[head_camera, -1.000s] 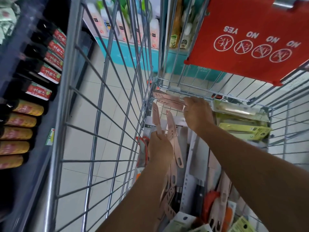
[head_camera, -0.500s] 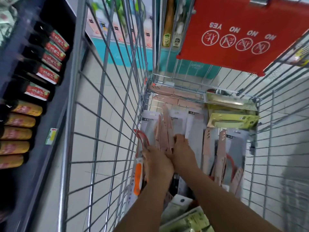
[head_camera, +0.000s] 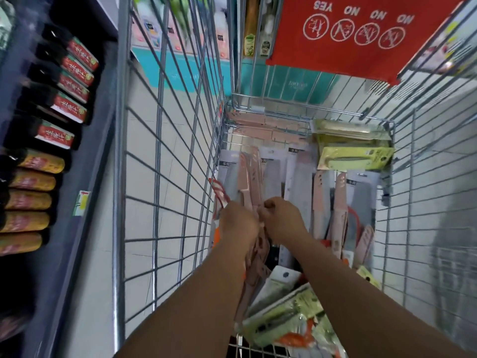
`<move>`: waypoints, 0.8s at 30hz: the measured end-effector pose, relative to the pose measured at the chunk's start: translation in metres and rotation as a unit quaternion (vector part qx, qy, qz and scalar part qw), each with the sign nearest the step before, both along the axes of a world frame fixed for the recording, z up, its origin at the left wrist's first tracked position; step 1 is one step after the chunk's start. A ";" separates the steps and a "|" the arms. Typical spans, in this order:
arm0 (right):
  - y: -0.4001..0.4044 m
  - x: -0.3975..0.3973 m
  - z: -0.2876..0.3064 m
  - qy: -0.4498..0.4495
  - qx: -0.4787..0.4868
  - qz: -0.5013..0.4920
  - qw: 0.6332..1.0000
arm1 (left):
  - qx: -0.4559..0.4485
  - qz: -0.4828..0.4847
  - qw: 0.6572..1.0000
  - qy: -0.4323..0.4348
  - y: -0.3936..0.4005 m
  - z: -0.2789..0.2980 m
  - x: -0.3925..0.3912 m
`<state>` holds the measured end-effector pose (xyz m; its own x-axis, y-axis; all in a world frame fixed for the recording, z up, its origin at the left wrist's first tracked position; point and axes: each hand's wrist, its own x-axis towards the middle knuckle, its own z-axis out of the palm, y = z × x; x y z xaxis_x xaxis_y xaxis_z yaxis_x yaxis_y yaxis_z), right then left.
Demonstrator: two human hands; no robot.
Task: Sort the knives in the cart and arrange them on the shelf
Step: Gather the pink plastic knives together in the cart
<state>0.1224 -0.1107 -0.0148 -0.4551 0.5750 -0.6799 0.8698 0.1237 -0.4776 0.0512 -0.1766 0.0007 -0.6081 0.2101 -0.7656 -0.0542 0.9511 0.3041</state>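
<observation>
Head view shows us deep in the wire cart [head_camera: 165,177], with the sorting only begun as far as we can judge: packaged knives lie all over the cart floor, pink ones [head_camera: 340,202] beside grey carded ones [head_camera: 362,200], yellow-green packs [head_camera: 356,156] at the far end, and none visibly placed on a shelf. The dark shelf [head_camera: 85,177] on our left carries only bottles [head_camera: 33,161]. Our left hand [head_camera: 238,223] is closed in a grip around a bundle of pink knives [head_camera: 249,174] standing along the cart's left wall. Our right hand [head_camera: 281,220] is curled just beside it, fingers pressed together on the same bundle; exactly which knife it pinches we cannot tell.
</observation>
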 end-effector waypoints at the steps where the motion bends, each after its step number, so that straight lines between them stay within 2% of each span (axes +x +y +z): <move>1: 0.001 -0.001 0.000 -0.001 -0.003 -0.009 1.000 | 0.005 -0.002 1.000 -0.003 -0.001 -0.001 -0.001; 7: -0.002 -0.009 -0.004 0.030 -0.042 -0.055 0.997 | 0.038 0.056 0.998 0.000 0.000 -0.001 -0.001; 12: -0.001 -0.009 -0.001 0.060 -0.093 -0.070 0.991 | 0.071 0.038 0.997 0.001 -0.004 -0.005 0.001; 16: 0.001 -0.006 0.002 0.081 -0.130 -0.102 0.983 | 0.100 0.085 0.991 -0.007 -0.005 -0.002 0.005; 24: 0.009 -0.008 0.009 0.125 -0.147 -0.132 0.972 | 0.146 0.121 0.981 0.045 0.004 0.001 0.004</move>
